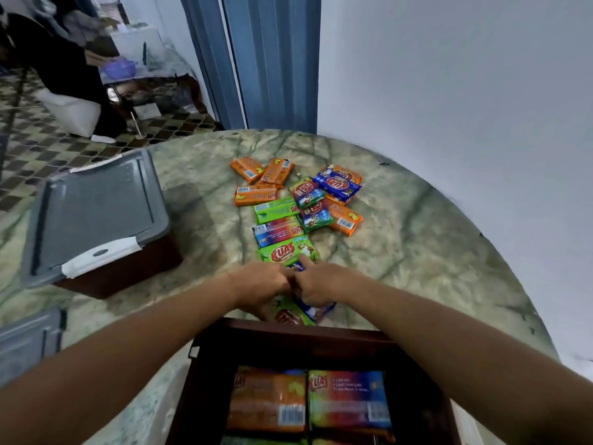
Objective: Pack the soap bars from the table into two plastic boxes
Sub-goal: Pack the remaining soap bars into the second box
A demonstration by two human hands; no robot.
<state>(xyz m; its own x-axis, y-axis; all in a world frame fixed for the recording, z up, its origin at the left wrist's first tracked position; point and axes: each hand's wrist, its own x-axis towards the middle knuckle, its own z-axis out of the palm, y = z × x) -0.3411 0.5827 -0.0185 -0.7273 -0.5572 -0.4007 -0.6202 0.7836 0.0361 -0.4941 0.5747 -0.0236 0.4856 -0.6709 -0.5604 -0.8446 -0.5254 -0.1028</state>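
Both hands meet at frame centre: left hand [263,285] grips green soap bar [288,313], right hand [317,284] blue soap bar [316,308]; open box [288,335] directly below.

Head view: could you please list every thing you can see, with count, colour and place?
Table: one, green-beige marble pattern, fills the middle.
Open box: one, dark brown, near edge, holds soap bars.
Packed soap bars: at least two on top, orange and multicolour, in the open box.
Closed box: one, brown with grey lid, left on the table.
Grey lid: one, partly seen at the far left edge.
Loose soap bars: about a dozen, orange, green, blue, table centre.
Held soap bars: at least two, green and blue, under the hands.
Wall: white, right.
Curtain: blue, behind the table.
Left hand: grips the held bars.
Right hand: grips the held bars, forefinger pointing out.
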